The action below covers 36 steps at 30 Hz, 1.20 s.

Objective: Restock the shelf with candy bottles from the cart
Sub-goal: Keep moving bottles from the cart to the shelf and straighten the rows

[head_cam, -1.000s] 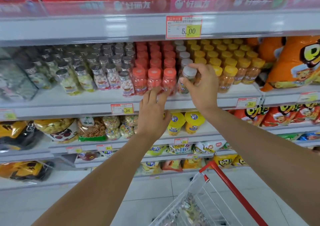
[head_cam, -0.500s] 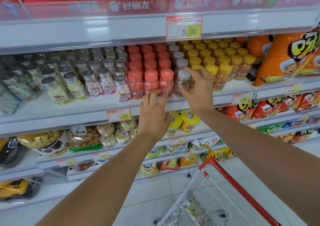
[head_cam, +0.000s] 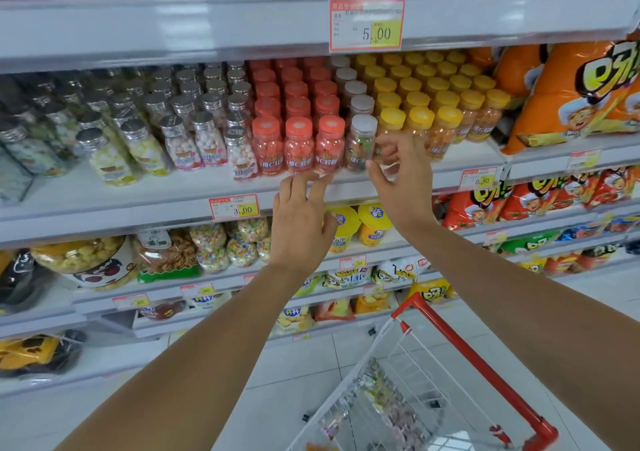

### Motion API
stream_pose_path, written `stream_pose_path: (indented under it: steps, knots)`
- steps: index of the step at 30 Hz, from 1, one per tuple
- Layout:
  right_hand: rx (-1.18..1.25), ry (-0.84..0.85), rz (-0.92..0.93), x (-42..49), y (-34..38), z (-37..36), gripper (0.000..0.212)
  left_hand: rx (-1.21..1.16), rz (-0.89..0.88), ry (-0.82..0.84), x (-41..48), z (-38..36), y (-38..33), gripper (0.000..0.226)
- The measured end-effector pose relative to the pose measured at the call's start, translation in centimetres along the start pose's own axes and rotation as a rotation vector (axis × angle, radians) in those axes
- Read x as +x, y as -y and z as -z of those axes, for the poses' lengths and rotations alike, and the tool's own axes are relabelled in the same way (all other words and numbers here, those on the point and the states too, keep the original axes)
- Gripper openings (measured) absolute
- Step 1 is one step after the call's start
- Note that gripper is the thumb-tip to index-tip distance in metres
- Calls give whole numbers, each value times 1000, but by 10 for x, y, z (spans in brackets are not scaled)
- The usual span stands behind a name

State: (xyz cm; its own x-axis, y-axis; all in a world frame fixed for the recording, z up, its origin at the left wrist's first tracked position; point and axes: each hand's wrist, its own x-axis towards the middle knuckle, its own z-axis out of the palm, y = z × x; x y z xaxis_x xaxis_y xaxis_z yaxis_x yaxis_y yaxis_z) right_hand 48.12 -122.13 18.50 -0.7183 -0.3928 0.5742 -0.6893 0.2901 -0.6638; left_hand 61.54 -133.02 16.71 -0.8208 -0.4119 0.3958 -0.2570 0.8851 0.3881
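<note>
A clear candy bottle with a white cap (head_cam: 361, 143) stands upright at the front of its row on the white shelf (head_cam: 194, 191), between red-capped bottles (head_cam: 298, 144) and yellow-capped bottles (head_cam: 419, 121). My right hand (head_cam: 398, 177) is just right of it, fingers spread, holding nothing. Below the red-capped bottles, my left hand (head_cam: 301, 218) rests its fingertips on the shelf's front edge, fingers apart. The cart (head_cam: 426, 378), with a red handle, stands at the lower right; several candy bottles lie blurred in its basket.
Silver-capped bottles (head_cam: 180, 118) fill the shelf's left side. Orange snack bags (head_cam: 571, 94) stand at the right. Price tags (head_cam: 366, 25) hang on the shelf rails. Lower shelves hold jars and snack packs. The floor is white tile.
My right hand set the white-capped bottle down at the front of its row and let go of it. My left hand stayed at the shelf edge. The camera moved closer.
</note>
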Motion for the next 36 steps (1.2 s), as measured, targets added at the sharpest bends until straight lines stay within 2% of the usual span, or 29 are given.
stream_pose_path:
  steps: [4,6,10,15,17,19,23,25,27,31,36]
  knots:
    - [46,63,-37,-39,-3,5,9,-89,-30,-63,-34,-11,6,35]
    - [42,105,-60,-65,-8,5,9,-135,-24,-1,-59,-25,13,30]
    - [-6,184,-161,-130,-28,3,14,-180,64,244,-121,-59,29,27]
    - [13,324,-299,-222,-68,1,21,5,193,749,-196,-106,37,51]
    - [3,377,-362,-259,-87,-1,26,5,249,863,-224,-125,38,57]
    - [-1,455,-422,-294,-109,-4,15,8,303,920,-251,-144,41,61]
    - [-48,639,-520,-355,-151,-16,14,57,420,988,-302,-178,49,68]
    - [-71,729,-562,-378,-170,-23,30,63,475,989,-324,-191,51,71]
    - [-130,782,-526,-391,-186,-31,50,61,511,961,-342,-202,51,71]
    - [-189,699,-438,-387,-205,-48,73,12,574,853,-370,-219,47,71]
    - [-102,707,-327,-379,-213,-68,73,102,549,648,-392,-237,31,77]
